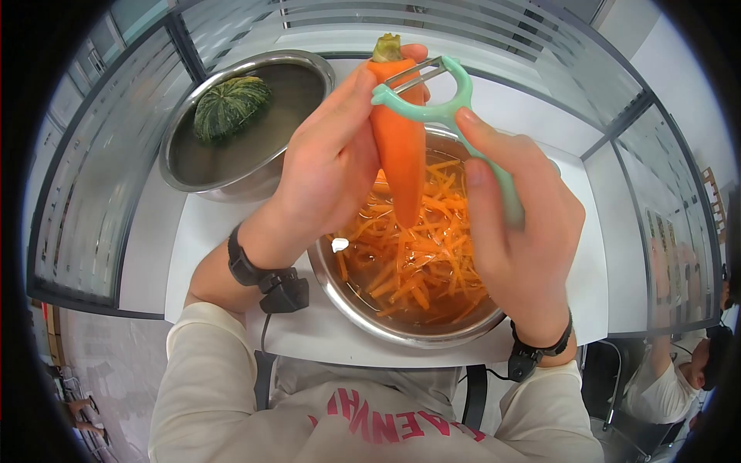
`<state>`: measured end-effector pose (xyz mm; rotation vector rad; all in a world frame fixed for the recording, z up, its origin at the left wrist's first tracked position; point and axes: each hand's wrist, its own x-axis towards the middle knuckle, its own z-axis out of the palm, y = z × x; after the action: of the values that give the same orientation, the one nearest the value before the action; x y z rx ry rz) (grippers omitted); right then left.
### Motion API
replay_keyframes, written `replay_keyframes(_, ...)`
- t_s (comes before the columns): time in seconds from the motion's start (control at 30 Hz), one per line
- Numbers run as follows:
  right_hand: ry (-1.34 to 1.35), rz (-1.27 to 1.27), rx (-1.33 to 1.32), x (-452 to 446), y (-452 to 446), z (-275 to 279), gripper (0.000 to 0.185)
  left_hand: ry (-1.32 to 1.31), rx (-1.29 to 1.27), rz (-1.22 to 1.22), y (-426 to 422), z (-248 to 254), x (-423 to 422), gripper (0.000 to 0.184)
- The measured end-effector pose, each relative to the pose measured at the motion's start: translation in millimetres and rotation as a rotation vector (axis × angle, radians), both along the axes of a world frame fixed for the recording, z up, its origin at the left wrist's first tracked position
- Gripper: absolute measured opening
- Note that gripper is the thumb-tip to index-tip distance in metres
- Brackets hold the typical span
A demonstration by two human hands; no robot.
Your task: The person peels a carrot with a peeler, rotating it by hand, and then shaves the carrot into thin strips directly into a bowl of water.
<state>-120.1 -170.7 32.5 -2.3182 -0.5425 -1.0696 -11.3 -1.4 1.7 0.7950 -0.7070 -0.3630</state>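
Upright in my left hand (332,154) is a carrot (401,154), its green-brown stem end at the top and its tip pointing down. My right hand (529,212) grips the handle of a mint-green peeler (448,108). The peeler's metal blade lies across the carrot's upper part, just below the stem end. Both hands are above a steel bowl (343,309) of water, where many orange carrot strips (421,270) float. The fingers behind the carrot are partly hidden.
At the back left, a second steel bowl (177,181) holds cloudy water and a dark green ribbed squash (230,106). Framed glass partitions (100,170) surround the white table (208,270). Another person (671,378) is at the far right.
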Motion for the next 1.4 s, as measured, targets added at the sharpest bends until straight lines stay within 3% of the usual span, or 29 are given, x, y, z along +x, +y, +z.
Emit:
replay_keyframes(0.73, -0.109, 0.055, -0.047, 6.2, 1.5, -8.8, 0.041, 0.124, -0.071, -0.002, -0.2, 2.1, -4.0, 0.045)
replay_keyframes(1.03, -0.100, -0.040, -0.157, 4.2, 0.7, -9.5, 0.049, 0.178, -0.076, -0.040, 2.3, 2.8, -6.1, 0.044)
replay_keyframes(1.4, -0.056, 0.045, -0.035, 3.4, 7.8, -13.5, 0.045, 0.100, -0.056, 0.116, -0.6, 2.0, -5.3, 0.044)
